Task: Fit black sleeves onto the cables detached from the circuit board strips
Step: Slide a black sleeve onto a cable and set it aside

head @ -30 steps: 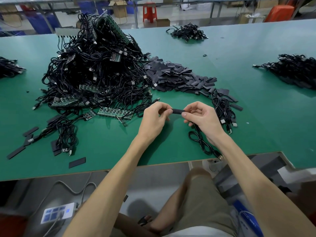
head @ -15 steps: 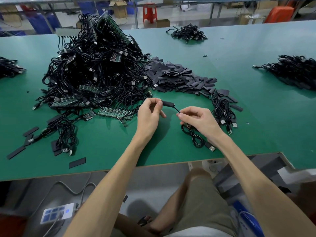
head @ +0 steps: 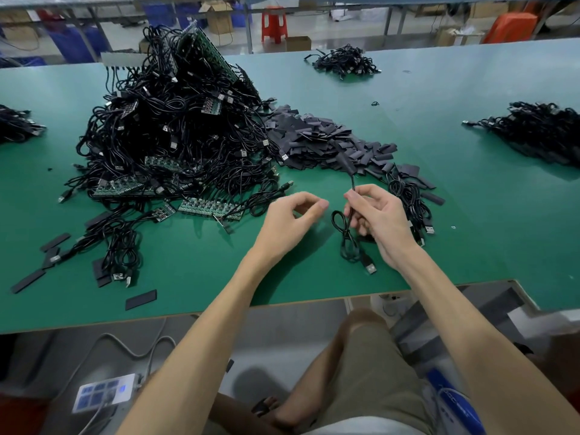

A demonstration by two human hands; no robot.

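Green table (head: 470, 215), black cables (head: 175, 133) and sleeves (head: 317, 136) — red stool (head: 274, 23), olive shorts (head: 367, 372).

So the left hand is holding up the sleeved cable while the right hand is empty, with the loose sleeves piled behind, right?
Not quite: the head view shows the right hand holding up the sleeved cable, while the left hand is empty. The loose sleeves are indeed piled behind.

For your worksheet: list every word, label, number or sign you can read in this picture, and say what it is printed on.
None can be read.
White panel by the floor: blue squares, any marks too small.
Blue object lower right: white curved marks, blurred.
Circuit board strips: any print too small.
Cardboard boxes at the back: no legible print.
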